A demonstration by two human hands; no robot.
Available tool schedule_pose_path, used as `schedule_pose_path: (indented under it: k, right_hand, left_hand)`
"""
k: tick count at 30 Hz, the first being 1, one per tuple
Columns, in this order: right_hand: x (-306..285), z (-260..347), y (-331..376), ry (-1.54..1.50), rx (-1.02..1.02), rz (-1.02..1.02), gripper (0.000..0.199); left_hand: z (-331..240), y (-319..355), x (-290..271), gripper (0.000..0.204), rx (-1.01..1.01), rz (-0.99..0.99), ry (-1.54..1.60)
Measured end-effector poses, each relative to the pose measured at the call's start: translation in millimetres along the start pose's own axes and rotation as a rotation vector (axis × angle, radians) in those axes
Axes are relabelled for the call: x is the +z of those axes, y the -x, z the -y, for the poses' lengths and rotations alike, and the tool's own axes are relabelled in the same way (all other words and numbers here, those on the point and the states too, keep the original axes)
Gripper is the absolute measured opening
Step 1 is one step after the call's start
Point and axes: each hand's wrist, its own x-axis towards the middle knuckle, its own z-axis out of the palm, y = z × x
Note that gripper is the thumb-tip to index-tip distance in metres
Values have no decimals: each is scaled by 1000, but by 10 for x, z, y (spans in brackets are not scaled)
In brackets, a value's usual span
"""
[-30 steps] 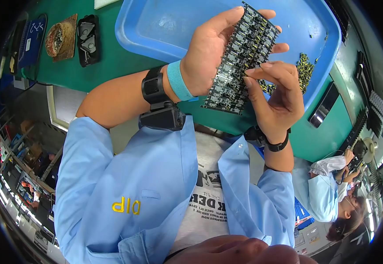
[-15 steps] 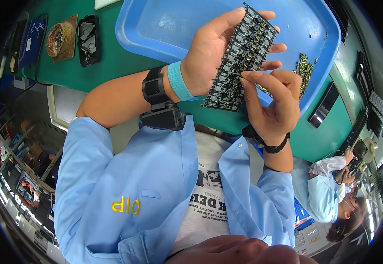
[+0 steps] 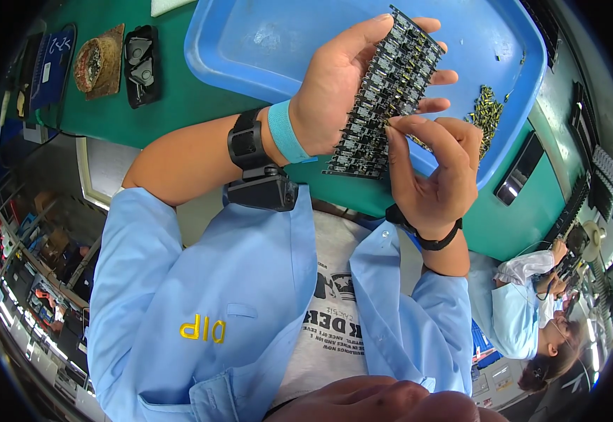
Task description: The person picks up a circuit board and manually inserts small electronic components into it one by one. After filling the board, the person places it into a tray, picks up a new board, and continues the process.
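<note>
A black circuit board panel [image 3: 384,98] with rows of small silvery and yellowish parts lies tilted across my left hand [image 3: 331,88]. The left thumb presses one long edge, and the fingertips show past the opposite edge. My right hand [image 3: 437,165] pinches thumb and forefinger together at the panel's lower right part; whatever is between the tips is too small to make out. Beneath both hands is a blue plastic tray [image 3: 250,42]. A pile of small brass-coloured pins [image 3: 486,119] rests in its right side, partly behind my right hand.
A dark phone-like slab [image 3: 520,169] lies on the green table [image 3: 180,112] right of the tray. To the left are a black case [image 3: 142,67], a round tin on a brown board [image 3: 95,65] and a blue device [image 3: 53,63]. A co-worker [image 3: 525,316] sits at the right.
My right hand has shifted very slightly, its fingertips staying at the same part of the panel. The left hand and panel hold nearly still. The co-worker's arm has moved a little.
</note>
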Motion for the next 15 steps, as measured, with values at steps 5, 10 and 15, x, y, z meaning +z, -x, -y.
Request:
schedule_pose_path:
  k: [5,10,15]
  right_hand:
    - [-68,66,-52,70,-14,68,47]
    - [-48,24,-23,9,9,67,46]
    - [-21,-45,28,-74,69,76,43]
  left_hand:
    - [10,-5,-5,50,12,-20,-12]
    - [5,12,11,50,20,-15,-33]
    - [0,0,-2,50,10,4,-22]
